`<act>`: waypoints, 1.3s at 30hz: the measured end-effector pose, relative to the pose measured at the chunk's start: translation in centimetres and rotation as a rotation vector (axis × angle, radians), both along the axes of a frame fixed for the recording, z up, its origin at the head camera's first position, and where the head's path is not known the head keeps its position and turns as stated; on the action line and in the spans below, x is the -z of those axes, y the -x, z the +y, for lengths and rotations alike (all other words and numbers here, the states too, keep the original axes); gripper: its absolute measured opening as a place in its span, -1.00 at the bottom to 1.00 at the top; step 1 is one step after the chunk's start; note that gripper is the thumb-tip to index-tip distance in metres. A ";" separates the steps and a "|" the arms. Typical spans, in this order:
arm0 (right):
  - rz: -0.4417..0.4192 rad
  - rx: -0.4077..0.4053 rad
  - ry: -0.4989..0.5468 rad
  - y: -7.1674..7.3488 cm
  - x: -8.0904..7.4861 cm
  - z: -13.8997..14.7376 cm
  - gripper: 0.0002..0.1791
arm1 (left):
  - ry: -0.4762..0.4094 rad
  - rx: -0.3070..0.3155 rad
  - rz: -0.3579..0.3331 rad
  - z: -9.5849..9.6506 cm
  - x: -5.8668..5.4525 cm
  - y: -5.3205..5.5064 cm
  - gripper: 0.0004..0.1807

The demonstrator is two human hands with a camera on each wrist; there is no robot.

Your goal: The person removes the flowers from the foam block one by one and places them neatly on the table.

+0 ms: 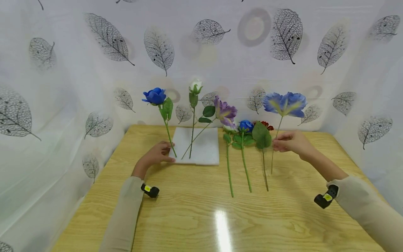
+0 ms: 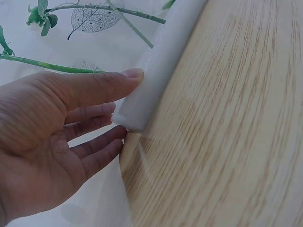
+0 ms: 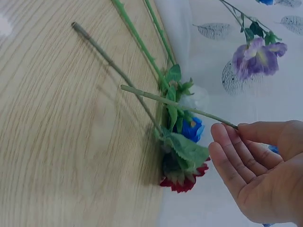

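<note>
My left hand [image 1: 155,154] grips the left front corner of a white foam block [image 1: 207,147]; in the left wrist view its thumb lies on the block and its fingers curl at the corner. Upright in the foam stand a blue rose [image 1: 155,96], a white rose [image 1: 196,86] and a leaning purple flower [image 1: 225,112]. To the right, my right hand [image 1: 292,143] pinches the stem [image 3: 180,105] of a blue flower [image 1: 284,104] with yellow-green petal bases. That flower is held upright, its lower stem end pointing down over the table.
Between the foam and my right hand, a white flower [image 1: 231,130], a blue rose [image 1: 246,126] and a red flower [image 3: 177,184] lie with stems toward me on the wooden table [image 1: 176,210]. Behind the table hangs a leaf-print curtain [image 1: 233,63].
</note>
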State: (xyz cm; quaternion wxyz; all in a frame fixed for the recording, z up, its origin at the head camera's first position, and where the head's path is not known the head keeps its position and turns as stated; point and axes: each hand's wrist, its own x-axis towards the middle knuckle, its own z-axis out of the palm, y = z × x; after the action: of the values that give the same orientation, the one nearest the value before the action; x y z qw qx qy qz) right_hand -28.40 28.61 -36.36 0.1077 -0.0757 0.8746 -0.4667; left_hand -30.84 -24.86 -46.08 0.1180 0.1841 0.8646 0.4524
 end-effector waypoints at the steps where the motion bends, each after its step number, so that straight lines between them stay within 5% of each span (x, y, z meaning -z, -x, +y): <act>1: -0.017 0.006 0.004 0.1 0.1 0.3 -0.53 | 0.004 0.001 0.004 0.0 0.0 0.0 -0.23; 21: -0.226 -0.032 -0.050 0.9 2.5 5.7 -0.58 | -0.002 0.010 0.006 -0.2 0.4 0.2 -0.22; 39: -0.335 -0.102 -0.085 1.9 4.5 6.6 -0.56 | 0.005 0.005 0.005 -0.2 0.5 0.3 -0.22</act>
State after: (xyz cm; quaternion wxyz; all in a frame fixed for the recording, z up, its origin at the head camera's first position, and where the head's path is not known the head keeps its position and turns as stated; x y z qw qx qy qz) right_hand -30.33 35.22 -40.91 0.2783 -0.0365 0.8584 -0.4294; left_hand -31.16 -25.07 -46.57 0.1177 0.1872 0.8655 0.4495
